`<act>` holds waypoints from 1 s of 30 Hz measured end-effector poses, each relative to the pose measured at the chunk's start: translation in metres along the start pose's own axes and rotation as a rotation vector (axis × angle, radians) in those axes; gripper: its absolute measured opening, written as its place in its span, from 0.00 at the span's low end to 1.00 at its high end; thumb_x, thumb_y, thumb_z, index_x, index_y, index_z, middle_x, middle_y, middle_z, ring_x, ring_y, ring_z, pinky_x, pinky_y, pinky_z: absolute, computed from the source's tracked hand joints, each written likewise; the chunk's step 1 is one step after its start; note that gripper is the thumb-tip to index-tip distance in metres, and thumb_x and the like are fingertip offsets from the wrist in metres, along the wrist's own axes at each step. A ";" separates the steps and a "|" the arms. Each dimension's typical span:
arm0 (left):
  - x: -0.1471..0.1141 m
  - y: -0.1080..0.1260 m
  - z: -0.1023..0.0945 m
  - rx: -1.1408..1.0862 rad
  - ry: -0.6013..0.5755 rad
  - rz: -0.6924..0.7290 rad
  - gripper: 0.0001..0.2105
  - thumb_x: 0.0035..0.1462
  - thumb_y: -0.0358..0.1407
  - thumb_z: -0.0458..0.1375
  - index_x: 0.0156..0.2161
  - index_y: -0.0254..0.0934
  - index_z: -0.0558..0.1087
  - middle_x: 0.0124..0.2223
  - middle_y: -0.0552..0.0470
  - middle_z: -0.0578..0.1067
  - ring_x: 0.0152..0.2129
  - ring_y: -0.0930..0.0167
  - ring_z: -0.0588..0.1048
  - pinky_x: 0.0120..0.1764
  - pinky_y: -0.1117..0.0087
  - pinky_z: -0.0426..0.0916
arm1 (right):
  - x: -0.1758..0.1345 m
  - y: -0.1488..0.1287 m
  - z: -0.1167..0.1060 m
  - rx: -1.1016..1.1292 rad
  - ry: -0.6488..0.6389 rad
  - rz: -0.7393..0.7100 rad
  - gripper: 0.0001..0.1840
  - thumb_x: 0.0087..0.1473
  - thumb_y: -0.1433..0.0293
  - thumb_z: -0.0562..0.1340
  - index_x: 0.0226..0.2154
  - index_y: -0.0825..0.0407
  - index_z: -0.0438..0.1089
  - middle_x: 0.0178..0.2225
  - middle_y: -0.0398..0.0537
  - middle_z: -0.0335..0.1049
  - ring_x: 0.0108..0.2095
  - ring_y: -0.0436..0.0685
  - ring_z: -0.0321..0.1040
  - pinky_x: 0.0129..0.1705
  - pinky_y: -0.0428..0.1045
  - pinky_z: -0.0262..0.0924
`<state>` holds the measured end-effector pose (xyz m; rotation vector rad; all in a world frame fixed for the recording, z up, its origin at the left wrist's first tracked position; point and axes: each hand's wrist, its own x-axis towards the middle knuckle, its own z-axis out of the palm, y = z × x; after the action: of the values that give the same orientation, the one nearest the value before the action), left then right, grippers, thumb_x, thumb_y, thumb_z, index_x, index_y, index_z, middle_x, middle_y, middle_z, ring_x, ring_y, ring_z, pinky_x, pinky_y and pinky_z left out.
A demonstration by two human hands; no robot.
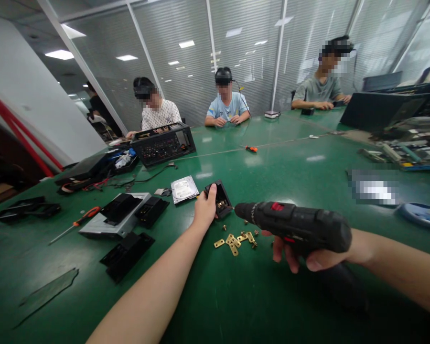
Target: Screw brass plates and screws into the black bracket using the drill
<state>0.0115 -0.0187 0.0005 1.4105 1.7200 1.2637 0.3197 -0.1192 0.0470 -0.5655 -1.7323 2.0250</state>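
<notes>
My left hand (206, 205) is closed around a small black plastic housing (224, 196), tilted up off the green table, with brass-coloured parts inside. In my right hand (297, 255) is a black cordless drill (294, 222) with red accents, its chuck pointing left at the housing. The bit's tip is close to the housing's right edge; whether they touch I cannot tell. Below the housing lie several brass plates (232, 243) and small brass screws (224, 228). A hard drive (184, 189) rests just left of my left hand.
To the left are a silver drive case (109, 229), black plastic parts (127, 255) and an orange-handled screwdriver (86, 217). A computer case (165, 145) stands farther back. Another screwdriver (251, 149) lies mid-table. Circuit boards (408, 143) pile up at right. Several people sit across the table.
</notes>
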 end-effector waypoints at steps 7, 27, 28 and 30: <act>0.003 -0.004 -0.001 -0.063 -0.036 -0.043 0.34 0.57 0.68 0.50 0.39 0.36 0.74 0.32 0.42 0.79 0.20 0.63 0.78 0.20 0.67 0.69 | -0.004 -0.010 0.001 -0.192 0.122 -0.022 0.35 0.56 0.66 0.71 0.64 0.50 0.63 0.54 0.60 0.75 0.50 0.64 0.77 0.53 0.60 0.70; 0.010 0.005 -0.025 -0.393 -0.415 -0.222 0.31 0.49 0.58 0.68 0.46 0.34 0.73 0.37 0.42 0.82 0.26 0.66 0.82 0.20 0.73 0.75 | -0.007 -0.032 0.002 -0.472 0.298 -0.149 0.36 0.56 0.66 0.71 0.64 0.51 0.63 0.45 0.52 0.79 0.43 0.60 0.78 0.46 0.55 0.73; 0.011 0.005 -0.024 -0.378 -0.398 -0.225 0.31 0.49 0.59 0.67 0.46 0.33 0.73 0.36 0.42 0.82 0.25 0.66 0.81 0.20 0.73 0.75 | -0.007 -0.031 0.002 -0.456 0.301 -0.146 0.32 0.56 0.66 0.70 0.62 0.52 0.65 0.43 0.51 0.79 0.42 0.60 0.78 0.46 0.54 0.73; 0.010 0.005 -0.020 -0.333 -0.337 -0.216 0.31 0.50 0.60 0.65 0.45 0.33 0.73 0.35 0.42 0.81 0.24 0.67 0.81 0.18 0.73 0.74 | -0.006 -0.029 0.002 -0.421 0.297 -0.142 0.29 0.56 0.67 0.69 0.59 0.53 0.67 0.41 0.50 0.79 0.41 0.60 0.77 0.45 0.54 0.73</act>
<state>-0.0071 -0.0153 0.0140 1.1323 1.3243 1.0644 0.3247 -0.1203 0.0762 -0.8017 -1.9517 1.4009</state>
